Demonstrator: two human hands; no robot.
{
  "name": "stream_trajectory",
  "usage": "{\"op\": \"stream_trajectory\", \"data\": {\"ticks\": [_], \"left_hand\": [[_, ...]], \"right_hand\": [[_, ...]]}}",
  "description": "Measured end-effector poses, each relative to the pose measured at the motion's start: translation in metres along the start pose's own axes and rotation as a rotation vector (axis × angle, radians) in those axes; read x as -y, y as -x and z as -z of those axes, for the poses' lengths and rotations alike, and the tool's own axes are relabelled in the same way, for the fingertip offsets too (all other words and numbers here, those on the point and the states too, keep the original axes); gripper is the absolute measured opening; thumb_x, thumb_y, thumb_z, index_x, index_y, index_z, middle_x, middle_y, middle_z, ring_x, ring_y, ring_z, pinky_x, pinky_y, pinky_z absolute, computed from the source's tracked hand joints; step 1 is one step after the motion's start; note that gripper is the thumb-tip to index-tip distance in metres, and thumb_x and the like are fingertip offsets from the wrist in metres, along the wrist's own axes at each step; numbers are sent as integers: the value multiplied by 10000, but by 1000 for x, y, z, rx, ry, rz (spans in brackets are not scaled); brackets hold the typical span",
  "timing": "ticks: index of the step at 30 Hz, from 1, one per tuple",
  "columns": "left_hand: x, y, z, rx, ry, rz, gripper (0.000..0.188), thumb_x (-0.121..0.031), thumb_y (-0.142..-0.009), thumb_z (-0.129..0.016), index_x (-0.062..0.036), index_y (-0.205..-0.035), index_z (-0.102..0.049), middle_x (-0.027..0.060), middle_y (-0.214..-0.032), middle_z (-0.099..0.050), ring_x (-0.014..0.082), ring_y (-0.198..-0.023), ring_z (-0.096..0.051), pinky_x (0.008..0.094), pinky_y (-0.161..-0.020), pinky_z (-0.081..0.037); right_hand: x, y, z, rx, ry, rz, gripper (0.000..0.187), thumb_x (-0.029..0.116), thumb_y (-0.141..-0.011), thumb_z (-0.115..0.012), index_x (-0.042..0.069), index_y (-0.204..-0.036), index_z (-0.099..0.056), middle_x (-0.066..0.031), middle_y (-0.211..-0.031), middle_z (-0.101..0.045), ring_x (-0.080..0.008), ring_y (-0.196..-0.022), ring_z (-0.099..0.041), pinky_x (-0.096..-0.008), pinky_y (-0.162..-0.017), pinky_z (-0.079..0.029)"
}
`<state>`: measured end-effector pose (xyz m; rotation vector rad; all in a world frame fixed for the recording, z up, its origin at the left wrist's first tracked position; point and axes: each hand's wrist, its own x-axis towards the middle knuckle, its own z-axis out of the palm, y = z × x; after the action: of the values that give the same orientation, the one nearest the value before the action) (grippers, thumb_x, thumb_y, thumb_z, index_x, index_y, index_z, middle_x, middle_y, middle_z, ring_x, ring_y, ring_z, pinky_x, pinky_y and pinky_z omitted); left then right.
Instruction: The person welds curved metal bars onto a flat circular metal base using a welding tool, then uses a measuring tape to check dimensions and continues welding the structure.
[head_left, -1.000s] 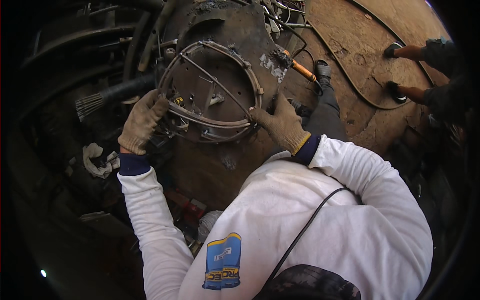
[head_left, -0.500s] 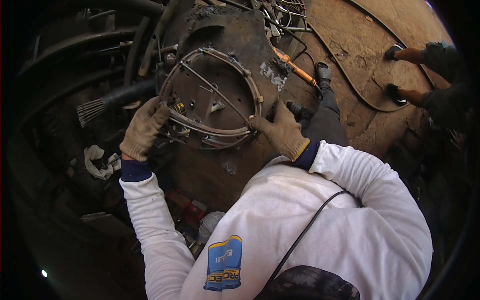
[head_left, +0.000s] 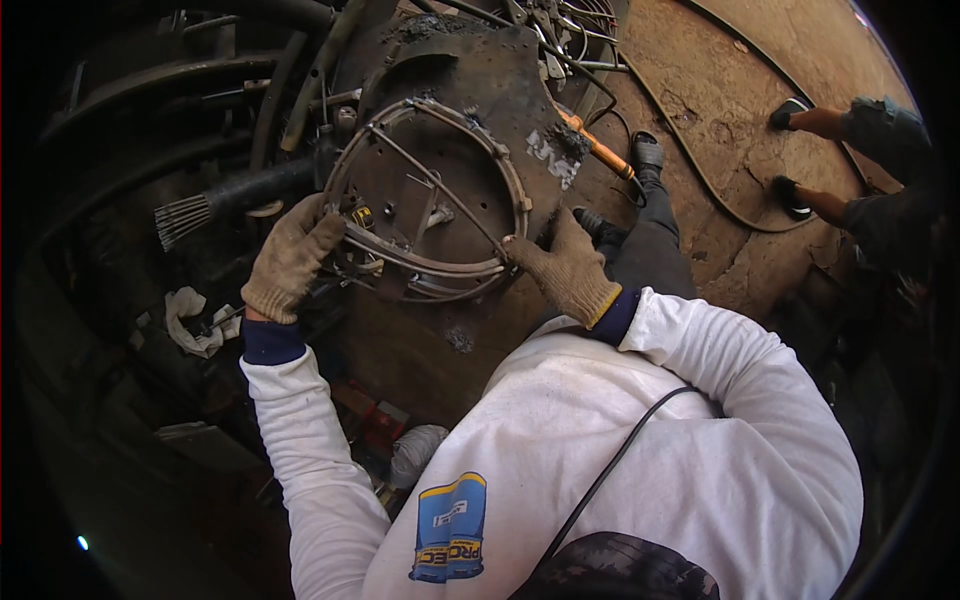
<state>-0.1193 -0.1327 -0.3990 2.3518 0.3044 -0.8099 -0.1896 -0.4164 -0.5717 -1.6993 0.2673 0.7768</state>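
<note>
Both gloved hands hold a round metal frame (head_left: pixel 522 178), made of curved bars with a straight rod (head_left: pixel 435 182) across it. My left hand (head_left: pixel 290 255) grips its left rim, fingers curled round the bar. At the lower right rim my right hand (head_left: pixel 567 265) pinches the frame close to the rod's end. Under the ring lies a dark steel worktable (head_left: pixel 500 75). Through the ring I see a small yellow and black tape measure (head_left: pixel 361 216) and a pale metal piece (head_left: pixel 438 215).
An orange-handled electrode holder (head_left: pixel 605 155) with a cable hangs at the table's right edge. To the left lies a dark tube with a bundle of thin rods (head_left: pixel 182 220). Clamps (head_left: pixel 550 35) sit at the back. A person's legs (head_left: pixel 825 125) stand on the right floor.
The view has shifted a little. Both hands keep their hold on the ring frame, which has barely moved against the table.
</note>
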Motion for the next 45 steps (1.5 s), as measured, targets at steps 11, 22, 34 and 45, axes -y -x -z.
{"op": "stream_trajectory", "data": {"ticks": [11, 22, 34, 45], "left_hand": [[0, 0, 0, 10, 27, -4, 687, -575, -949, -623, 18, -1293, -594, 135, -1122, -694, 201, -1023, -629, 327, -914, -479], [-2, 2, 0, 17, -7, -40, 708, -604, -948, -603, 8, -1302, -590, 124, -1140, -685, 217, -1048, -619, 337, -944, -466], [-8, 2, 2, 38, -34, -19, 768, -654, -939, -577, 16, -1315, -580, 119, -1193, -669, 205, -1098, -596, 332, -997, -436], [-20, 1, 3, 62, -36, 8, 762, -644, -946, -575, 25, -1309, -578, 140, -1187, -665, 225, -1102, -599, 341, -985, -443]], "right_hand": [[-1, -1, 0, 16, -19, 3, 815, 459, -804, -764, -61, -1362, -476, -287, -1266, -616, -394, -1209, -593, -441, -1041, -442], [13, 4, 9, 56, -14, -38, 812, 493, -804, -751, -61, -1338, -490, -304, -1266, -612, -416, -1214, -590, -447, -1031, -445], [11, 3, 8, 51, 22, -30, 855, 515, -799, -756, -50, -1369, -460, -305, -1273, -607, -423, -1213, -590, -444, -1035, -443], [4, 2, 3, -37, -21, 26, 695, 567, -800, -745, -55, -1048, -559, -246, -1018, -635, -321, -944, -621, -422, -839, -486]]}}
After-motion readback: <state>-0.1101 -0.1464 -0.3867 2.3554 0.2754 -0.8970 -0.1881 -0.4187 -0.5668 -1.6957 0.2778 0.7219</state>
